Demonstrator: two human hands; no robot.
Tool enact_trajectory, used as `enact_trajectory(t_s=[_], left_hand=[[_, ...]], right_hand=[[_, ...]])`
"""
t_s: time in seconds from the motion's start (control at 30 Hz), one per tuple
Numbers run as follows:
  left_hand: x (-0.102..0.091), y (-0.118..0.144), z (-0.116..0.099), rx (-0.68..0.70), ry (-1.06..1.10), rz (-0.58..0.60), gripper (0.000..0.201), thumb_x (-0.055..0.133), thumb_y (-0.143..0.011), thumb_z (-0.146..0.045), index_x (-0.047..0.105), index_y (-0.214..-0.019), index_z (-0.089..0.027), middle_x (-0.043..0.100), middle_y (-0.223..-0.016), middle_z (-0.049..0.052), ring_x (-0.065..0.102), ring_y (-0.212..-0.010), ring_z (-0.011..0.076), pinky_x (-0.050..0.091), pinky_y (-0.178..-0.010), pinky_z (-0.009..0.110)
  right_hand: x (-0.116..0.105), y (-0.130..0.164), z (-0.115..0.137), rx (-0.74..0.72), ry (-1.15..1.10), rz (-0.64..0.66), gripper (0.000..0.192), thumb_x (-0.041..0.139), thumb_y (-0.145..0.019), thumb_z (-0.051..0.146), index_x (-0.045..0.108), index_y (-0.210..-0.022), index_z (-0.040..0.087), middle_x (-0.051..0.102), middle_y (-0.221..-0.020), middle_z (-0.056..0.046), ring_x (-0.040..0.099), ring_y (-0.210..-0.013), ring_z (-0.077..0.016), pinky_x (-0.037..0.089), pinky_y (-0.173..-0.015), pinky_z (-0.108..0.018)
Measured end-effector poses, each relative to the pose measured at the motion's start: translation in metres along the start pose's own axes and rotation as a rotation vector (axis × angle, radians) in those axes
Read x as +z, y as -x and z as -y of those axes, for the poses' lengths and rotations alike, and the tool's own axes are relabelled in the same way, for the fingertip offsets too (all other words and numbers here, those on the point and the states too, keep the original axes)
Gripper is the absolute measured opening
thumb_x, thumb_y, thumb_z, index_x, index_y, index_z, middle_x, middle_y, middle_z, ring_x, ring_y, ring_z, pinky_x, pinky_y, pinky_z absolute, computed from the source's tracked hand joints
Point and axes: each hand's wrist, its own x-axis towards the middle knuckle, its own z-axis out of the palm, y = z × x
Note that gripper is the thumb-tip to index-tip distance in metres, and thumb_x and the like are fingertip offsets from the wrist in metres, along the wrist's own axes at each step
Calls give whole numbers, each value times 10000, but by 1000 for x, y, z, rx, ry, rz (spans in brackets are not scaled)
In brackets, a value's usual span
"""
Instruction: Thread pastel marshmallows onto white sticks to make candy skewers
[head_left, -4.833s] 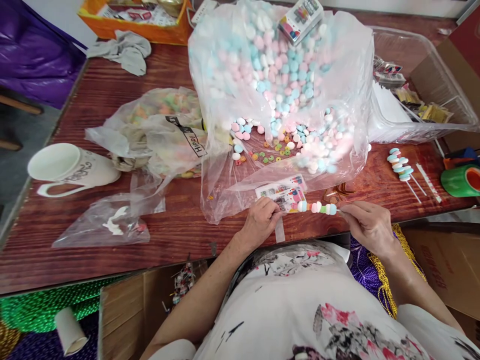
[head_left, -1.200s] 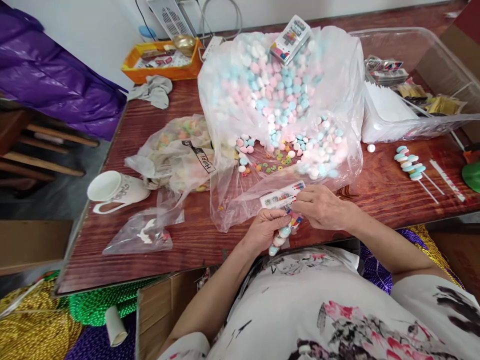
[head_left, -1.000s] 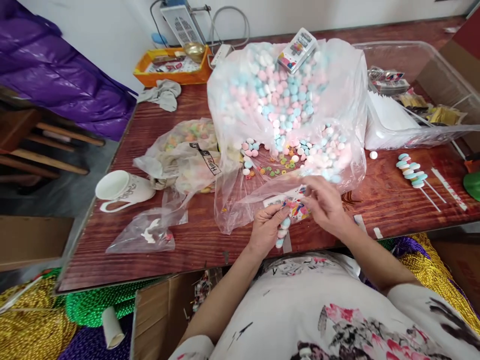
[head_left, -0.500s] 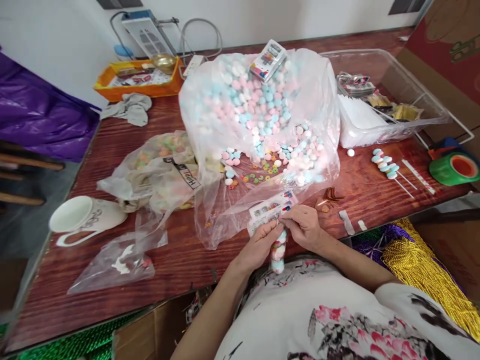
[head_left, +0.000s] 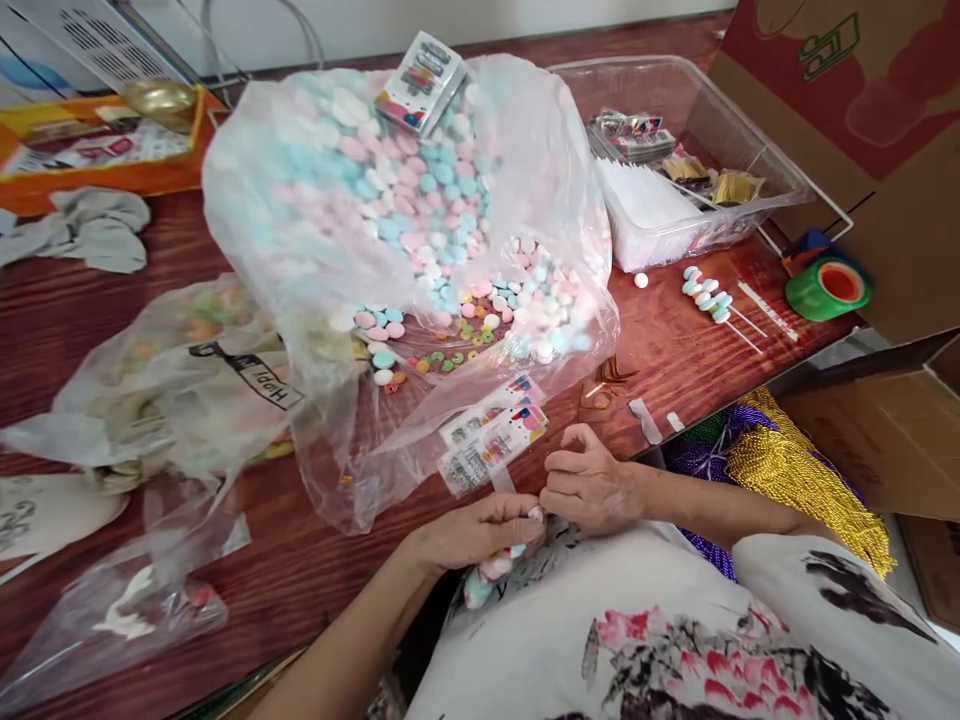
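My left hand [head_left: 472, 530] is closed around a skewer of pastel candies [head_left: 487, 575], held at the table's front edge with the candies pointing down toward my lap. My right hand [head_left: 589, 485] touches the left one and pinches the skewer's upper end; what sits between its fingertips is hidden. Just beyond both hands lie printed sticker sheets [head_left: 491, 435] under the edge of a large clear bag of pink, blue and white candies [head_left: 405, 190].
A finished candy skewer [head_left: 709, 298] and loose sticks lie at right, near a green tape roll [head_left: 827, 288] and a clear tray [head_left: 675, 180] of supplies. A cardboard box [head_left: 862, 120] stands far right. Crumpled bags [head_left: 187, 390], a white cup [head_left: 45, 505] and a grey cloth [head_left: 90, 225] lie left.
The skewer went from level between my two hands to pointing down in my left hand. My right hand came in to its top end. Both hands drew back toward my body.
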Motion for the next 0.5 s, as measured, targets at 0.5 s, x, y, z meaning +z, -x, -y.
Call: enact_trajectory(t_s=[0.5], left_hand=[[7, -11, 28, 474, -799, -1033, 196, 492, -932, -175, 679, -879, -155, 624, -721, 27, 561, -649, 125, 442, -628, 240]], right_hand=[[-26, 19, -17, 762, 97, -38, 146, 579, -911, 285, 701, -912, 206, 653, -926, -63, 482, -947, -214, 347, -786, -332]])
